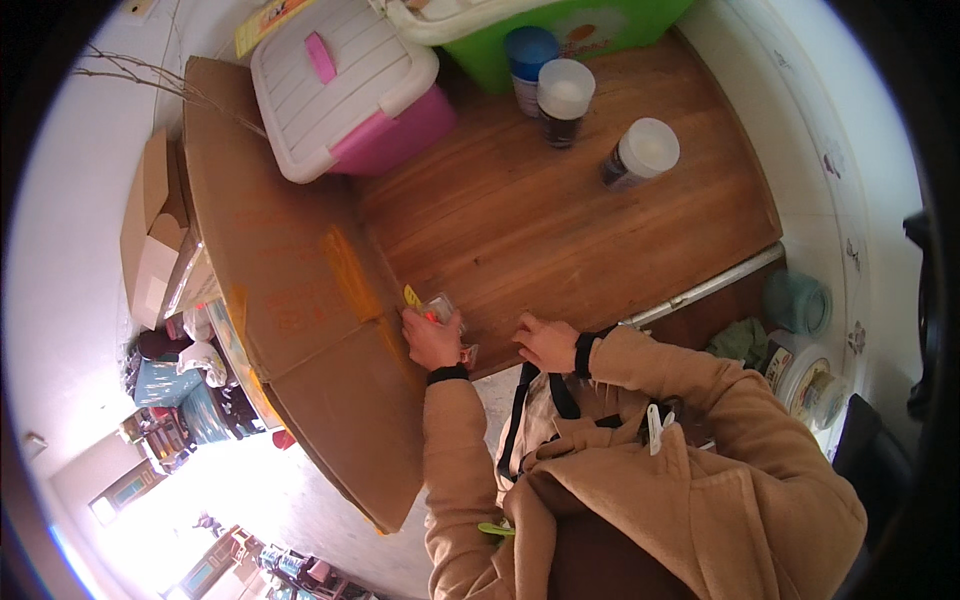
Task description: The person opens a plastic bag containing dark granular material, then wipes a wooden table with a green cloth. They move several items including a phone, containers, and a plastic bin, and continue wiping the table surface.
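My left hand [433, 339] is at the near left corner of the wooden tabletop [525, 217], beside the cardboard. Its thumb and fingers close on a small clear plastic packet [441, 305] with something red in it. A small yellow piece [411, 295] shows just beyond the fingers. Another small red-and-clear wrapper [469, 355] lies by the wrist. My right hand [549, 346] rests at the table's near edge with its fingers bent; whether anything small is under the fingertips is hidden.
A large cardboard sheet or box [300, 247] borders the left side. Behind stand a pink bin with a white lid [345, 82], a green bin [600, 30], a blue-topped cup [531, 56] and two lidded containers [564, 97]. Jars [806, 379] crowd the lower shelf.
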Action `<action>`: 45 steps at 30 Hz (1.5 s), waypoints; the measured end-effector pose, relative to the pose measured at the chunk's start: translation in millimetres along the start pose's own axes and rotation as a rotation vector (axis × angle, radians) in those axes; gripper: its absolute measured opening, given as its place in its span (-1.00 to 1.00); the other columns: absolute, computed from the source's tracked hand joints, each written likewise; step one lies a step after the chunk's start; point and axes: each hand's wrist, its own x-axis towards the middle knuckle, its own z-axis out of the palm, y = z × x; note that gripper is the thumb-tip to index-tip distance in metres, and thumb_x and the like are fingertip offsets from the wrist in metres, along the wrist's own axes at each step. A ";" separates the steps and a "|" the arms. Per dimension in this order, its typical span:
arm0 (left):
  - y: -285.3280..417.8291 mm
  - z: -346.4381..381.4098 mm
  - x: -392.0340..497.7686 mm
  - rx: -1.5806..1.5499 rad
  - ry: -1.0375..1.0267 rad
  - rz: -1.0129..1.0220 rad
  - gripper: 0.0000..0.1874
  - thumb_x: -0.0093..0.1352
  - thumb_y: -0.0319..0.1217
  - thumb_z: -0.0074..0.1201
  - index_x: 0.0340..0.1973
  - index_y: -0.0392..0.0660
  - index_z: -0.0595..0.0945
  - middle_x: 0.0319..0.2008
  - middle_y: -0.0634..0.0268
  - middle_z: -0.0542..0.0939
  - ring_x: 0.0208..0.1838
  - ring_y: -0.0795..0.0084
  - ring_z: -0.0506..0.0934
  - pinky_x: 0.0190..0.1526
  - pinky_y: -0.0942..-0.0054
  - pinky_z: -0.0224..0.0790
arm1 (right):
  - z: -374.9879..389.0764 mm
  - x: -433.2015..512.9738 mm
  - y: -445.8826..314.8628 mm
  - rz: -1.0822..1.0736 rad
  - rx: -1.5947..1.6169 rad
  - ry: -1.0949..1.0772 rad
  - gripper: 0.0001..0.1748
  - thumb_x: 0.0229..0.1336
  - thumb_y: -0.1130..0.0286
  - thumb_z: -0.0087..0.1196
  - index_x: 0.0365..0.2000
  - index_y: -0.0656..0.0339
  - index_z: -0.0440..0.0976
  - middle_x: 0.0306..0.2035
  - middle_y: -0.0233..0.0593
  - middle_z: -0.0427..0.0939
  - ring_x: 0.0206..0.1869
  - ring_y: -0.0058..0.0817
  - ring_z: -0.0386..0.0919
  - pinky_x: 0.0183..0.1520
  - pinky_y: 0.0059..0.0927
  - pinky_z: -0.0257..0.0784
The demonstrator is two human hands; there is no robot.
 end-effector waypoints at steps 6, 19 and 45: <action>-12.7 1.8 6.1 -0.136 0.022 0.076 -0.16 0.03 -0.05 0.45 0.08 -0.20 0.38 0.05 -0.01 0.53 0.16 -0.05 0.45 0.04 -0.01 0.39 | -24.0 -16.4 15.0 0.065 0.059 0.152 -0.78 0.21 0.33 0.03 -0.17 0.17 0.50 -0.10 -0.05 0.36 -0.22 -0.03 0.57 -0.16 -0.08 0.53; -11.8 -22.7 -56.1 -0.274 0.084 0.140 -0.31 0.11 -0.11 0.42 0.01 -0.20 0.44 -0.04 -0.05 0.51 0.08 -0.05 0.48 0.03 0.06 0.37 | -53.5 -54.0 35.2 0.215 0.194 0.293 -0.80 0.24 0.35 0.03 -0.16 0.15 0.52 -0.13 -0.14 0.43 -0.20 -0.08 0.56 -0.14 -0.13 0.50; -16.5 -1.0 -28.1 -0.300 0.406 0.205 -0.23 0.13 -0.07 0.43 0.08 -0.27 0.43 -0.01 0.01 0.41 0.08 -0.04 0.42 0.08 0.05 0.33 | -45.6 -59.1 43.6 0.245 0.222 0.362 -0.85 0.23 0.36 0.03 -0.23 0.15 0.53 -0.16 -0.16 0.45 -0.18 -0.06 0.55 -0.13 -0.12 0.49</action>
